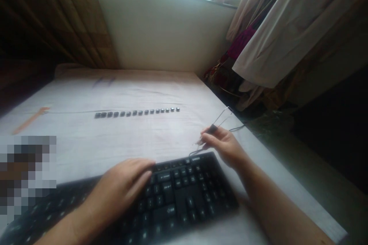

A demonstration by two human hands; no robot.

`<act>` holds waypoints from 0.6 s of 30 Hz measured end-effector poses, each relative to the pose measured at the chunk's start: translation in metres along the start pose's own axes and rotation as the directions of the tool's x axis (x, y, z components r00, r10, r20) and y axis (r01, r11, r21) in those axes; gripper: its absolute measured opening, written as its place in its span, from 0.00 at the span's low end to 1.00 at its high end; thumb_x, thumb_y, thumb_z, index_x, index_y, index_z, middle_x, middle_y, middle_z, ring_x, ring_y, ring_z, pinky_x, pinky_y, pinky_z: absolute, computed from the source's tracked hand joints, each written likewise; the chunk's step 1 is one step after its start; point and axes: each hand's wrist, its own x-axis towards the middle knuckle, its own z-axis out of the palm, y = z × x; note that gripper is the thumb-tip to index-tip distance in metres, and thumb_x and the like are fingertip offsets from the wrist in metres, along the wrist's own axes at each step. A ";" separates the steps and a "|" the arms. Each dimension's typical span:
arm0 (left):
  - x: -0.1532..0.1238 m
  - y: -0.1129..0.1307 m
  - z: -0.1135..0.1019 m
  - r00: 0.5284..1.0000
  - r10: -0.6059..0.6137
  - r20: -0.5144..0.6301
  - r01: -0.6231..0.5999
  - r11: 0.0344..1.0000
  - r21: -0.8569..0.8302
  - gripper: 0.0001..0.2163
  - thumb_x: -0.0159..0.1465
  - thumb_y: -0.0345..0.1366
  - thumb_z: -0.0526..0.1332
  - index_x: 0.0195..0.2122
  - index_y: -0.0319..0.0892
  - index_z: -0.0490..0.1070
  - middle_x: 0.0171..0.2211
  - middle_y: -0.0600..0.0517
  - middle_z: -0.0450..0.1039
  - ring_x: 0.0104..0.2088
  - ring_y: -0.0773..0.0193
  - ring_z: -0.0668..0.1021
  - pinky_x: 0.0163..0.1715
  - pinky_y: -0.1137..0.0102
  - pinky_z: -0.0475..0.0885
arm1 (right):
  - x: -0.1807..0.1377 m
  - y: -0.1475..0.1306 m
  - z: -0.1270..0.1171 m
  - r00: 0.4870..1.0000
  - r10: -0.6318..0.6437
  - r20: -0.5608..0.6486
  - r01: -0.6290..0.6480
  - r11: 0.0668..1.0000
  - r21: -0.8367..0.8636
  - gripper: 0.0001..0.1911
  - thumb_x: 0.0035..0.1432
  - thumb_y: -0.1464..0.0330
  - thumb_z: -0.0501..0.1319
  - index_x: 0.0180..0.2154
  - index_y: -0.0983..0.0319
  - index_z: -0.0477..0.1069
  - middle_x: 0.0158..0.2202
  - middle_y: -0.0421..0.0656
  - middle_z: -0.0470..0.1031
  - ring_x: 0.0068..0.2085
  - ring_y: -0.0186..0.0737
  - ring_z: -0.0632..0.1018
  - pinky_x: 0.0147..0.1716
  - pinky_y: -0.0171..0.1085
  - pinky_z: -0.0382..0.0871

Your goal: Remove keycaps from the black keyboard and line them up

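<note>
A black keyboard (189, 195) lies on the white cloth close to me, its right end in plain sight. My left hand (126, 180) is closed over its upper edge, fingers together and thumb beside them on the top rows. Beyond the upper right corner, my right hand (221, 143) pinches a wire keycap puller (213, 128) by its dark middle part. The puller's wire loop points up and away, off the keys. Farther off, several small dark keycaps (140, 113) lie in one row on the cloth.
An orange strip (31, 120) lies on the white cloth (71, 145) at the left. A dark cable (237, 127) runs past my right hand toward the right edge. Hanging clothes (276, 46) stand over that side, a curtain (71, 19) at the back left. One patch at the left is blurred out.
</note>
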 end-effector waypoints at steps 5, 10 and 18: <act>0.000 0.000 0.000 1.000 0.000 0.001 0.000 1.000 0.002 0.12 0.67 0.40 0.54 0.47 0.48 0.73 0.44 0.51 0.79 0.43 0.56 0.80 0.44 0.60 0.76 | -0.001 0.006 -0.003 0.990 0.010 0.140 0.000 0.998 -0.069 0.15 0.47 0.59 0.69 0.32 0.63 0.73 0.26 0.40 0.76 0.25 0.33 0.76 0.27 0.35 0.72; 0.001 0.000 0.000 1.000 -0.002 0.007 0.002 1.000 0.002 0.12 0.67 0.40 0.54 0.48 0.48 0.73 0.44 0.51 0.79 0.43 0.55 0.80 0.43 0.59 0.77 | -0.005 0.012 0.001 0.967 0.021 0.255 0.017 0.989 -0.145 0.12 0.50 0.61 0.68 0.32 0.63 0.73 0.27 0.40 0.75 0.27 0.32 0.74 0.29 0.35 0.71; 0.000 0.003 -0.002 1.000 0.011 -0.013 -0.010 1.000 0.010 0.12 0.67 0.39 0.54 0.48 0.49 0.72 0.44 0.51 0.79 0.43 0.55 0.81 0.43 0.59 0.77 | -0.007 0.011 0.005 0.955 -0.034 0.294 0.118 0.954 -0.275 0.09 0.55 0.63 0.63 0.33 0.62 0.72 0.28 0.40 0.75 0.28 0.34 0.75 0.31 0.36 0.71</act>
